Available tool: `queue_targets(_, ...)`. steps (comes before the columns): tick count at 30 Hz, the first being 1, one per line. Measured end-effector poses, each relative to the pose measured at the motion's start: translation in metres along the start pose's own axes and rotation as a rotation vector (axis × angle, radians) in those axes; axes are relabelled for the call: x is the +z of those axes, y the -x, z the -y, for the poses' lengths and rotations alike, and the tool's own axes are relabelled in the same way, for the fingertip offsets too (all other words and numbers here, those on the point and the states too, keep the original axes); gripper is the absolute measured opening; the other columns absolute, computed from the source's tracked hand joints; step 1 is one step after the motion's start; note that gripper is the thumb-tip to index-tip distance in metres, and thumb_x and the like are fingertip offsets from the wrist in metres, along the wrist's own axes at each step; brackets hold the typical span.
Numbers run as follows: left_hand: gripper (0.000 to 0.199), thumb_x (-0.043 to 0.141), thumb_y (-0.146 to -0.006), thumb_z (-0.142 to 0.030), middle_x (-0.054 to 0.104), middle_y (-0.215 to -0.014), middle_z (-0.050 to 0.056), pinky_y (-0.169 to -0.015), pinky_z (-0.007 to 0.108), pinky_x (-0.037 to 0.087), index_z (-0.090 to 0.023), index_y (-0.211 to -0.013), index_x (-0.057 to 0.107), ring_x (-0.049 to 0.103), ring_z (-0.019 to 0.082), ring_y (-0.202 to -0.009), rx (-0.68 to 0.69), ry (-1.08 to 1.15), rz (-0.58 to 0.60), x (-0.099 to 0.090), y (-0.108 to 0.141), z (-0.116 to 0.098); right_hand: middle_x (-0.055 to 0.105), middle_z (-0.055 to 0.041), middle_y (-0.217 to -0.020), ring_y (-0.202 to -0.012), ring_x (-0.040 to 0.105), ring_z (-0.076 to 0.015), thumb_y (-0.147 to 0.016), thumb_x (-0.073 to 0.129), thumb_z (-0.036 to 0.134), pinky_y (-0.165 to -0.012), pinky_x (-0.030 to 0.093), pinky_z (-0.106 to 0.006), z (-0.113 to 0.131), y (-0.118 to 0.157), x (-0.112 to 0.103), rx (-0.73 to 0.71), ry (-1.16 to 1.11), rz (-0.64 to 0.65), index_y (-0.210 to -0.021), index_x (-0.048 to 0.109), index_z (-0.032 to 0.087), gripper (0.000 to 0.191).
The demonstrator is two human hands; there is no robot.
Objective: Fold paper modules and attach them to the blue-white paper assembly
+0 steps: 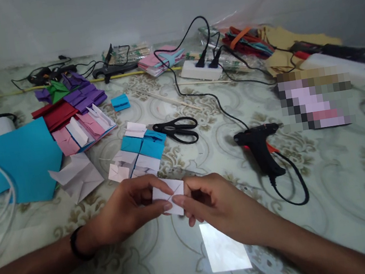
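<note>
Between both hands, low in the middle of the view, is a small folded white paper square with diagonal creases. My left hand pinches its left side, thumb and index finger on the upper face. On the right side, my right hand grips the same square with its thumb pressed near the centre. Just beyond the hands lie folded blue and white paper pieces set side by side. A larger creased white paper rests to the left of them. Black-handled scissors lie behind the hands.
A black glue gun stands at the right, its cord running to a white power strip. Blue paper and pink, red and purple folded papers cover the left. Wooden sticks lie behind; a bright white patch shows in front.
</note>
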State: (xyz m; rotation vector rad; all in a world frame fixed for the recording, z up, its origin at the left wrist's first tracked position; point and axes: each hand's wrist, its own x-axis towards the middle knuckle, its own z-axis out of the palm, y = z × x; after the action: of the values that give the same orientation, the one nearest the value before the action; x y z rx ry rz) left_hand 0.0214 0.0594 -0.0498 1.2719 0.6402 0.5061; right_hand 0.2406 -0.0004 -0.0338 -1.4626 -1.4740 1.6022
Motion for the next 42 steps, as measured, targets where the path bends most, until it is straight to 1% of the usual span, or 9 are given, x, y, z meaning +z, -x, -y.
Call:
queue_targets(9,0.012,0.078,-0.093,-0.019,0.075,-0.089,0.002,-0.068,0.021,0.052,-0.018,-0.102,0.071,0.069,0.013,-0.078,-0.013,0.047,0.002,0.001,-0.002,-0.003,0.068,-0.0010,-0.069,-0.062,0.067,-0.0140,-0.098,0.064,0.048,-0.055,0.045,-0.024,-0.003,-0.001,0.000,0.045,-0.077,0.059,-0.075,0.059,0.019,0.038)
queue_targets(16,0.018,0.080,-0.093,-0.028,0.056,-0.069,-0.005,-0.053,0.018,0.035,-0.017,-0.091,0.065,0.048,0.007,-0.059,-0.014,-0.071,-0.069,-0.002,-0.001,-0.002,0.065,0.0004,-0.068,-0.062,0.064,-0.0132,-0.100,0.062,0.049,-0.056,0.046,-0.024,-0.002,-0.003,-0.005,-0.006,-0.085,0.038,-0.077,0.058,0.020,0.038)
queue_targets(21,0.036,0.078,-0.093,-0.021,0.070,-0.091,-0.002,-0.067,0.023,0.054,-0.025,-0.115,0.051,0.070,0.014,-0.076,-0.037,0.029,0.019,-0.003,0.001,-0.002,0.063,0.0019,-0.069,-0.062,0.064,-0.0123,-0.101,0.062,0.045,-0.058,0.047,-0.024,-0.002,-0.004,-0.004,-0.069,-0.057,-0.017,-0.079,0.060,0.019,0.034)
queue_targets(27,0.046,0.077,-0.094,-0.026,0.071,-0.108,0.005,-0.073,0.032,0.064,-0.024,-0.133,0.053,0.077,0.020,-0.084,-0.119,0.041,0.059,-0.001,-0.001,-0.005,0.063,0.0041,-0.069,-0.060,0.058,-0.0110,-0.102,0.065,0.037,-0.055,0.045,-0.023,-0.004,-0.005,0.002,-0.178,0.029,-0.142,-0.089,0.062,0.022,0.020)
queue_targets(29,0.043,0.077,-0.094,-0.028,0.070,-0.107,0.005,-0.073,0.032,0.066,-0.023,-0.131,0.054,0.077,0.019,-0.082,-0.115,0.068,0.048,0.000,0.000,-0.006,0.065,0.0038,-0.080,-0.069,0.062,-0.0114,-0.100,0.067,0.030,-0.061,0.050,-0.022,-0.004,-0.005,0.001,-0.250,0.024,-0.191,-0.107,0.065,0.024,0.010)
queue_targets(31,0.038,0.076,-0.095,-0.029,0.068,-0.105,0.003,-0.067,0.028,0.065,-0.022,-0.128,0.056,0.074,0.015,-0.075,-0.110,0.022,0.053,-0.001,0.001,-0.008,0.067,0.0026,-0.091,-0.078,0.064,-0.0115,-0.100,0.068,0.023,-0.068,0.054,-0.022,-0.003,-0.004,-0.001,-0.330,0.071,-0.198,-0.120,0.066,0.028,0.021)
queue_targets(36,0.036,0.074,-0.097,-0.032,0.063,-0.119,0.004,-0.054,0.018,0.054,-0.028,-0.130,0.061,0.063,0.008,-0.067,-0.071,-0.141,0.077,-0.006,0.005,-0.011,0.064,0.0004,-0.098,-0.082,0.064,-0.0114,-0.099,0.069,0.015,-0.074,0.054,-0.024,-0.001,-0.002,-0.005,-0.491,0.225,-0.141,-0.119,0.074,0.028,0.024)
queue_targets(39,0.040,0.071,-0.099,-0.032,0.064,-0.123,0.005,-0.057,0.020,0.054,-0.030,-0.137,0.057,0.064,0.011,-0.073,-0.035,-0.160,0.102,-0.008,0.005,-0.011,0.060,0.0013,-0.091,-0.077,0.061,-0.0115,-0.098,0.071,0.017,-0.068,0.051,-0.023,-0.001,0.000,-0.005,-0.465,0.242,-0.125,-0.118,0.075,0.027,0.022)
queue_targets(42,0.040,0.069,-0.098,-0.024,0.066,-0.125,0.006,-0.076,0.028,0.058,-0.028,-0.136,0.057,0.068,0.019,-0.097,0.073,-0.302,0.156,-0.008,0.004,-0.013,0.059,0.0021,-0.090,-0.077,0.061,-0.0113,-0.097,0.074,0.016,-0.068,0.050,-0.023,-0.002,0.000,-0.005,-0.428,0.271,-0.068,-0.114,0.073,0.026,0.020)
